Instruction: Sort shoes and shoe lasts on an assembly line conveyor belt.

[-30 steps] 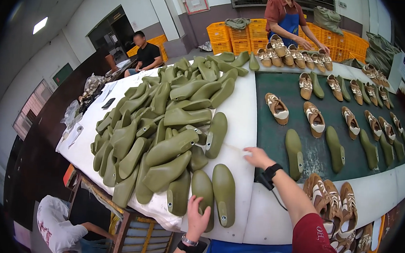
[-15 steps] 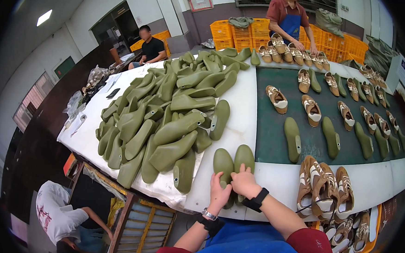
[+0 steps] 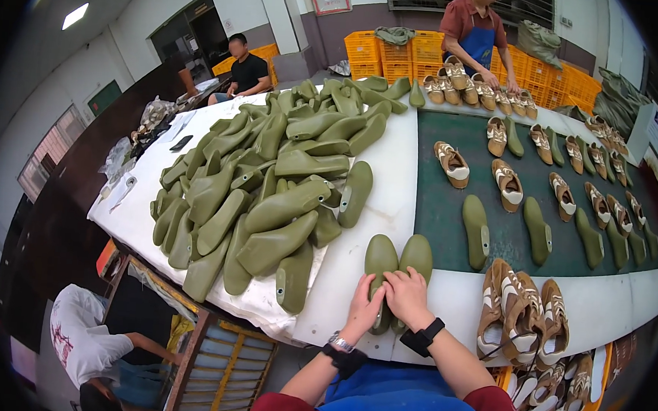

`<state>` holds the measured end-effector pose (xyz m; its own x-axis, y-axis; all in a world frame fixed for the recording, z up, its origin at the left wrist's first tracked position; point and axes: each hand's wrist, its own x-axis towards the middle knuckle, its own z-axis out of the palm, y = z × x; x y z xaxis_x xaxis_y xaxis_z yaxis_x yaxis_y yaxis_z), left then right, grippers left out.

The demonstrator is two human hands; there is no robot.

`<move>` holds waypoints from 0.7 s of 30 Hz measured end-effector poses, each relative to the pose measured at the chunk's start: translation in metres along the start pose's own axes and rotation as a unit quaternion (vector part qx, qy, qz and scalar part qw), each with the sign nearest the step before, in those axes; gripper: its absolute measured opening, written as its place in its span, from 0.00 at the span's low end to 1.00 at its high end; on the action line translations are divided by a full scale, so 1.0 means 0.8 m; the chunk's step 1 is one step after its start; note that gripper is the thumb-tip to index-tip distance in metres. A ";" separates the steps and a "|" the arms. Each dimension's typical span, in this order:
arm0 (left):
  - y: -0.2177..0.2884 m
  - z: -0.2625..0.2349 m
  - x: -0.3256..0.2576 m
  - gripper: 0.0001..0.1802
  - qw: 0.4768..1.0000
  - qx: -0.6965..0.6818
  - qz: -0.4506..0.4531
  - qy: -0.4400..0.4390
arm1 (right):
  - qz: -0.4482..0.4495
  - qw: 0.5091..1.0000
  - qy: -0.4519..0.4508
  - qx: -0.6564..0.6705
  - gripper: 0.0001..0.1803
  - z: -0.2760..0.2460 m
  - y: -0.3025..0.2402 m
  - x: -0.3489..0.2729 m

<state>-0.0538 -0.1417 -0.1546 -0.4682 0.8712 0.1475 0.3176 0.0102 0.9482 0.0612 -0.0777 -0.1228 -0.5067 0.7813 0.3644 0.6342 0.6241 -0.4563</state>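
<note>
Dozens of olive shoe lasts (image 3: 263, 179) lie heaped at nine o'clock on the white table (image 3: 389, 209). At six o'clock, the left hand (image 3: 364, 311) and right hand (image 3: 408, 297) press down with curled fingers on a pair of lasts (image 3: 399, 259) lying side by side. Brown shoes (image 3: 522, 315) sit at four o'clock, beside the green belt (image 3: 441, 212).

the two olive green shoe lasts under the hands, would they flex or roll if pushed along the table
The two olive green moulded shoe lasts look solid and thick, so probably stiff, not floppy. They lie sole-up, side by side on the white table, so likely slide rather than roll. Left hand and right hand rest on them.
</note>
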 end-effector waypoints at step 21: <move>0.001 -0.140 -0.017 0.37 0.958 0.259 -0.077 0.092 | -0.010 1.000 0.027 0.011 0.11 0.000 0.000 0.002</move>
<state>-0.1399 -0.2087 -0.1245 -0.6639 0.7398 0.1095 0.5780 0.4148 0.7027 0.0605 -0.0761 -0.1222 -0.4866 0.7676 0.4172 0.6104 0.6403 -0.4663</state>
